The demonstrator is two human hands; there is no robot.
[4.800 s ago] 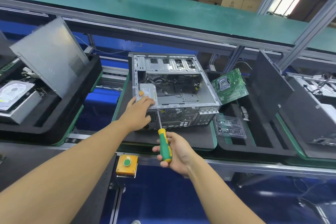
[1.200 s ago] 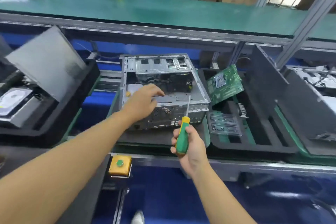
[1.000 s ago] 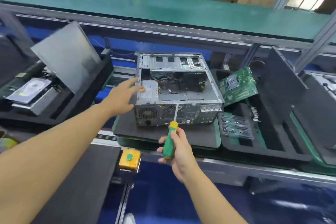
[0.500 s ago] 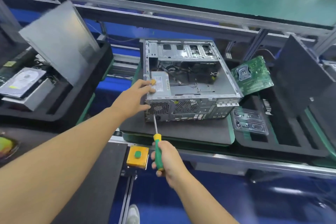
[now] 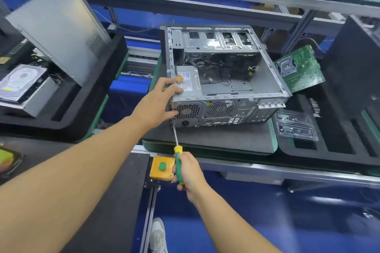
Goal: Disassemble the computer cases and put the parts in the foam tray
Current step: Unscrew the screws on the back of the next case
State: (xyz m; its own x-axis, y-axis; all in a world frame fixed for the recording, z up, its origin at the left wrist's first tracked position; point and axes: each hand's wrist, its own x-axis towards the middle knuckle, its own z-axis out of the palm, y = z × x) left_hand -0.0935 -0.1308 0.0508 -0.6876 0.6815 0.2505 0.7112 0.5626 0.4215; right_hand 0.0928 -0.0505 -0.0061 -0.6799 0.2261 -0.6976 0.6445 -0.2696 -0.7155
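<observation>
A person's left hand (image 5: pixel 156 104) clamps the near-left corner of an opened computer case (image 5: pixel 257 86), fingers hooked over the top edge onto the power supply (image 5: pixel 190 84), thumb against the rear grille; the right hand (image 5: pixel 188 172), lower and closer to the body, is wrapped round the green-and-yellow handle of a screwdriver (image 5: pixel 178 162); its tip meets the rear panel just under the left thumb, though whether it sits in a screw head is too small to tell. The case lies on its side on a dark pad directly beyond both hands; its open side faces up, showing loose cables and bare drive bays. A green motherboard (image 5: pixel 299 69) already leans in the foam tray (image 5: pixel 329 155) to the right of both hands, beside a clear plastic insert (image 5: pixel 296 125); the power supply is not yet out and appears to be the part being freed, so the job looks roughly midway. Far left of the left hand, another tray (image 5: pixel 67 123) holds a grey panel (image 5: pixel 59 26) and a hard drive (image 5: pixel 20 81).
</observation>
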